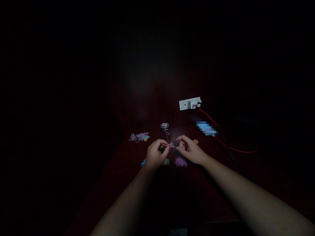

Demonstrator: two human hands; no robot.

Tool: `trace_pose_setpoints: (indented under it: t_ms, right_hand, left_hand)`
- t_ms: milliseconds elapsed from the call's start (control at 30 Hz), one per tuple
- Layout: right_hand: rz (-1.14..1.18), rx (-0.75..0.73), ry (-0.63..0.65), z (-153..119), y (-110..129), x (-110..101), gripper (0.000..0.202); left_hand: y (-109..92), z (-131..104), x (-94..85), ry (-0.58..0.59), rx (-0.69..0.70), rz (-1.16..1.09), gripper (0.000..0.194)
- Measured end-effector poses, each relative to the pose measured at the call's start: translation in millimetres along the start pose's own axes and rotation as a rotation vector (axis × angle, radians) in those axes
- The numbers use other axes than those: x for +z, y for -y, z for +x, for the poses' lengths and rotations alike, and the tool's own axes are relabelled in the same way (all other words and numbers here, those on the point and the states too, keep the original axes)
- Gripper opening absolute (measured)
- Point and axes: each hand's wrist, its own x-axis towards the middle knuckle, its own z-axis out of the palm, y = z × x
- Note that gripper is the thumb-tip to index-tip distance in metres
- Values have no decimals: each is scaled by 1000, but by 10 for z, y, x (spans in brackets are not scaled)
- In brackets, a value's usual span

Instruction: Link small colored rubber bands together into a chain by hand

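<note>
My left hand [157, 153] pinches a small bunch of pinkish-purple elastic hair bands [172, 145] between thumb and forefinger. Just to the right of the bunch is my right hand [190, 149], its thumb and forefinger apart and nothing visible between them. Below the hands lie a purple pile of bands [181, 162] and a yellowish pile [166, 161]. A blue pile [143, 162] is partly hidden by my left hand. An orange band [196, 141] lies beside my right hand.
Behind the hands stands a clear jar [165, 129] with a lid. A mixed pile of bands [139, 137] lies at the left. On the wall, a white socket [185, 104] holds plugs; a red cable [222, 143] runs down past a pixelated blue object [206, 128]. The surroundings are very dark.
</note>
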Motion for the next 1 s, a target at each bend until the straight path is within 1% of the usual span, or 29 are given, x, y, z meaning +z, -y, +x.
trace_pose_setpoints:
  t_ms: [67, 167, 267, 367, 567, 800, 1000]
  right_hand:
    - [24, 2, 25, -1, 3, 17, 24]
    - [78, 15, 48, 10, -10, 44, 21]
    - [88, 24, 47, 23, -25, 56, 18]
    - [62, 30, 53, 30, -25, 55, 19]
    - [44, 49, 52, 24, 17, 44, 22]
    - [36, 55, 49, 21, 50, 39, 24]
    - [44, 56, 62, 23, 44, 33, 20]
  left_hand:
    - [57, 13, 2, 52, -7, 12, 8]
    - [81, 26, 60, 111, -2, 14, 8]
    - [67, 17, 120, 143, 14, -4, 8]
    - [61, 7, 133, 165, 24, -8, 9]
    - [74, 0, 111, 161, -16, -28, 13]
    - [71, -6, 114, 148, 11, -36, 10]
    - [87, -6, 114, 142, 5, -46, 9]
